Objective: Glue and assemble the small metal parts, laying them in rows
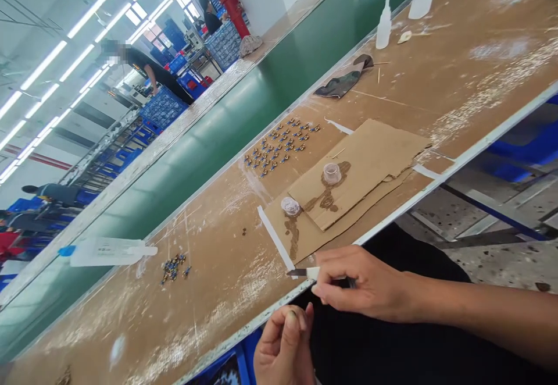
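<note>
Right hand [355, 280], fingers curled closed, grips a small flat-bladed tool [307, 273]; beside it the left hand [288, 338] is curled, contents unclear, and just beyond them on the table [209, 280] layered cardboard [383, 146] bears 2 small round containers [332, 173], with blue-and-gold parts [290, 148] farther out.

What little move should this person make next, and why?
Perhaps lower the small tool toward the left hand: the right hand grips it, its dark tip shows near the left hand, and the left fingertips look pinched together, though anything between them is hidden.
</note>
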Demonstrator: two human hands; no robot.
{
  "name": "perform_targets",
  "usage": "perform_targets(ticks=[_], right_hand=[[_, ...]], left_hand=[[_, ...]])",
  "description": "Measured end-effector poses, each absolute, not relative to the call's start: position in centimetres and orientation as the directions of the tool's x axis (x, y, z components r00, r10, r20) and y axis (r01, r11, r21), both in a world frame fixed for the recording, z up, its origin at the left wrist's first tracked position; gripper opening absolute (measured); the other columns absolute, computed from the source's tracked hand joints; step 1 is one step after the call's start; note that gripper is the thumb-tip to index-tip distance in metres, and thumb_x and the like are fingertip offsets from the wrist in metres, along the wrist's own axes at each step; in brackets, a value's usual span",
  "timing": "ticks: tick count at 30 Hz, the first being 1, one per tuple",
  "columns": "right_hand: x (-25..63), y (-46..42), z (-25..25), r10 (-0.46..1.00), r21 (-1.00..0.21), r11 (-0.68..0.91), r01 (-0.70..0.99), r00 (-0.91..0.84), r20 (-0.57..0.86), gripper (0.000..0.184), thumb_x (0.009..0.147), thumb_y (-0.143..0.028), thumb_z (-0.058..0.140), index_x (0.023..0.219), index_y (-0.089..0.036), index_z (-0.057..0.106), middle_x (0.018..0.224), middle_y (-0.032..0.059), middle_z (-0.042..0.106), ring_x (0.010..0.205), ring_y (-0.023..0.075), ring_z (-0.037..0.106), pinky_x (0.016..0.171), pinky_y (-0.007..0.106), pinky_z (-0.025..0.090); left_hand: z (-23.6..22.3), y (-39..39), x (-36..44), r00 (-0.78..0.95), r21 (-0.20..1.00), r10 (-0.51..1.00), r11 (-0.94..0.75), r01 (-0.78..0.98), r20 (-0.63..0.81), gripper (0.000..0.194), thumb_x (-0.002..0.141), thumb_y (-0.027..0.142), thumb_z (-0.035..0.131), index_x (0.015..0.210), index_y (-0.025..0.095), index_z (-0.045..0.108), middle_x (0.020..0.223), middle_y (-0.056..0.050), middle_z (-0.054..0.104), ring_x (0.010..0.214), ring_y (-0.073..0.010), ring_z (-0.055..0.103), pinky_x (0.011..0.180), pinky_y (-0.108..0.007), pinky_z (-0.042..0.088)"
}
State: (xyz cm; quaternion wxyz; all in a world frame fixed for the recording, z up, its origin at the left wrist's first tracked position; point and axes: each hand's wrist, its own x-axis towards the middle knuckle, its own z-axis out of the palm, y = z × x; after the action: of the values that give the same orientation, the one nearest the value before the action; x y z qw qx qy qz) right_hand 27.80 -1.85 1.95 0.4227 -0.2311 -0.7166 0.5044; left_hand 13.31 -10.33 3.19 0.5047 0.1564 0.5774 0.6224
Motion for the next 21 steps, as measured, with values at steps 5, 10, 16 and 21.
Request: perform_targets(ticks=[5,10,16,21], right_hand=[[28.0,-2.2,1.8,0.734,-0.922,0.381,-0.072,-0.583,0.349,0.02,0.088,-0.016,0.045,0.092,-0.015,0.065,0.075,0.0015,0.056,0.071,0.0059,0.049,0.066,0.017,0.037],[27.4,-2.5,1.7,0.716,-0.92,0.38,-0.096,-0.6,0.358,0.021,0.089,-0.02,0.048,0.099,-0.016,0.066,0.077,0.0025,0.057,0.075,0.0075,0.051,0.07,0.018,0.039],[26.6,-2.5,1.8,0.7,-0.923,0.354,-0.151,-0.612,0.368,0.018,0.087,-0.022,0.053,0.096,-0.015,0.067,0.078,0.0025,0.06,0.075,0.0076,0.053,0.07,0.018,0.041],[26.5,-2.5,1.9,0.702,-0.924,0.346,-0.162,-0.609,0.369,0.015,0.084,-0.021,0.057,0.093,-0.015,0.069,0.073,0.0012,0.058,0.071,0.0069,0.052,0.068,0.017,0.04]], left_hand=[[2.9,-10.4,12.8,-0.533,0.886,0.76,0.119,-0.449,-0.372,0.027,0.049,0.032,0.086,0.06,0.015,0.068,0.059,0.002,0.058,0.063,-0.0073,0.057,0.077,-0.026,0.054],[3.0,-10.4,13.3,-0.571,0.885,0.728,0.105,-0.454,-0.379,0.028,0.047,0.032,0.087,0.06,0.016,0.069,0.06,0.001,0.063,0.064,-0.0091,0.061,0.075,-0.025,0.055],[3.3,-10.5,14.6,-0.677,0.934,0.667,0.081,-0.348,-0.31,0.03,0.042,0.032,0.088,0.061,0.018,0.071,0.057,0.001,0.067,0.057,-0.0069,0.062,0.064,-0.014,0.051],[3.3,-10.7,14.9,-0.695,0.942,0.651,0.099,-0.319,-0.304,0.032,0.04,0.034,0.088,0.061,0.018,0.07,0.056,0.001,0.067,0.055,-0.0076,0.062,0.063,-0.014,0.05]])
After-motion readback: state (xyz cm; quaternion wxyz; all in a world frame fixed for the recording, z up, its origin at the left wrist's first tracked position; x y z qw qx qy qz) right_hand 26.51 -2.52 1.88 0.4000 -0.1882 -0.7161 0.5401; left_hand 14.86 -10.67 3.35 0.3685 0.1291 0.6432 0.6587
